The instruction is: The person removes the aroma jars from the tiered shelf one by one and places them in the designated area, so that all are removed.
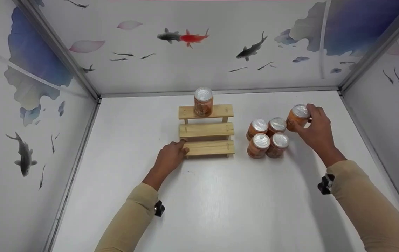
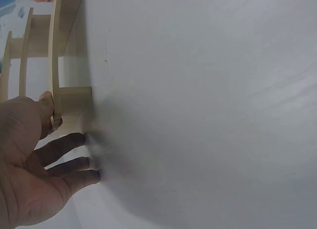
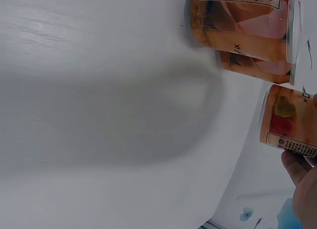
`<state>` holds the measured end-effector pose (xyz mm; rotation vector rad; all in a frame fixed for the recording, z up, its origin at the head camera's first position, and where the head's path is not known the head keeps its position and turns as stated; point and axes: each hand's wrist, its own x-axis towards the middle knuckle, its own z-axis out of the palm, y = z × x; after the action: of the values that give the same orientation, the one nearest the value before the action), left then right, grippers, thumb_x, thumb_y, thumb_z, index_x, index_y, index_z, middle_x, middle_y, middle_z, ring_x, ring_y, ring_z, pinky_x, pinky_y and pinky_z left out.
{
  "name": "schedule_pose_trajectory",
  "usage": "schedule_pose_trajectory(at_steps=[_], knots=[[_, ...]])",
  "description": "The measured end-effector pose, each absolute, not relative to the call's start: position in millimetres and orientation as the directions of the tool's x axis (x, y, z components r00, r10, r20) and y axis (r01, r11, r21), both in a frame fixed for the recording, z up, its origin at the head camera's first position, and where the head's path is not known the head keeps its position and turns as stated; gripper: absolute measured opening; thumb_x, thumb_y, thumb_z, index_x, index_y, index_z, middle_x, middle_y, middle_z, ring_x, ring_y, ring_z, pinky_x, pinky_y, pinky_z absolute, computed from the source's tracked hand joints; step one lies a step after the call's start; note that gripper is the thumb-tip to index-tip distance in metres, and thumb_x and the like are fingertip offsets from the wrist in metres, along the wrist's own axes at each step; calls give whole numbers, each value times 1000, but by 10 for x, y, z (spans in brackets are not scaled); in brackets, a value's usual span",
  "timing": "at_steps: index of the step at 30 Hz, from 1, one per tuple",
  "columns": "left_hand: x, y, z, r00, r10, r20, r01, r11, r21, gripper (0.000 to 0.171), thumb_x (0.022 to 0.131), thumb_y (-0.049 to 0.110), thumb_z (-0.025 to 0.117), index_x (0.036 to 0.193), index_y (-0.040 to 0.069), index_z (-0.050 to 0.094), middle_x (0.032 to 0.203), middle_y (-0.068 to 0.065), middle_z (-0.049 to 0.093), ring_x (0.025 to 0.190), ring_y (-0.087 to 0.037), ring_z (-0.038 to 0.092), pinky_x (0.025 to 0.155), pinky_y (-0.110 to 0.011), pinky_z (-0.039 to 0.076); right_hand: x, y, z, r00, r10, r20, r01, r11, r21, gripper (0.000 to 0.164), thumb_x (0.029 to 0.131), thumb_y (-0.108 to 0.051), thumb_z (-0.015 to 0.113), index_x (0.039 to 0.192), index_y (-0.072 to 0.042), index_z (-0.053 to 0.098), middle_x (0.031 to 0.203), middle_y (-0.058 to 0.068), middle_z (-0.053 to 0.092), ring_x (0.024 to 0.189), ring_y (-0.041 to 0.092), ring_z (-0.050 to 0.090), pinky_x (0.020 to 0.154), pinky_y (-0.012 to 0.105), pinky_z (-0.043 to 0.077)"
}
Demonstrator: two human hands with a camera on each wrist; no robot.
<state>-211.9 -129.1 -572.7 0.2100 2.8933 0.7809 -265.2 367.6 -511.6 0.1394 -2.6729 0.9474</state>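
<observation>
At the left end of a three-step wooden rack [image 1: 206, 148], my left hand [image 1: 169, 157] pinches the lowest step. In the left wrist view the thumb and index finger grip the board's end [image 2: 55, 102], while the other fingers [image 2: 74, 165] stretch toward the table. My right hand [image 1: 316, 131] holds an orange-labelled can [image 1: 297, 119] with a silvery lid, thumb on one side and fingers on the other. The right wrist view shows this can [image 3: 287, 120] raised off the table. Another such can [image 1: 203, 102] stands upright on the rack's top step.
Several matching cans [image 1: 258, 147] stand upright in a tight cluster between the rack and my right hand. White panels with painted fish enclose the white table [image 1: 220, 203] at the back [image 1: 199, 73] and both sides.
</observation>
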Motion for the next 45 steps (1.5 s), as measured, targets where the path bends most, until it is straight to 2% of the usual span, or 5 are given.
schedule_pose_trajectory(at_steps=[13,24,32,45], knots=[[-2116,-1286,-5726,-980,173,-100,99,856,508,43,116,33,59,152,10,64,128,-24,76,115,-40,76,95,-56,61,-2592,3693,-5291,-966,20,256,-146,778,-611,71,99,-13,82,155,12,47,144,36,53,129,52,60,102,65,56],[-2116,-1275,-5762,-979,174,-109,96,857,507,48,117,38,57,155,9,63,127,-22,78,111,-35,77,93,-54,62,-2595,3736,-5425,-979,15,203,-107,812,-574,66,98,-10,82,149,14,50,139,39,54,122,54,62,99,64,57],[-2129,-1267,-5747,-980,159,-121,78,860,505,47,117,37,57,155,10,63,131,-22,76,113,-35,76,97,-54,61,-2598,3752,-5468,-983,5,181,-98,824,-558,66,100,-14,81,149,15,49,140,40,53,120,54,61,100,66,55],[-2125,-1281,-5736,-980,155,-124,73,862,502,44,117,35,58,154,11,63,125,-21,77,106,-32,75,92,-54,61,-2635,3735,-5447,-997,-11,77,-54,810,-583,76,104,-18,76,159,15,36,156,42,42,139,59,53,111,71,50]])
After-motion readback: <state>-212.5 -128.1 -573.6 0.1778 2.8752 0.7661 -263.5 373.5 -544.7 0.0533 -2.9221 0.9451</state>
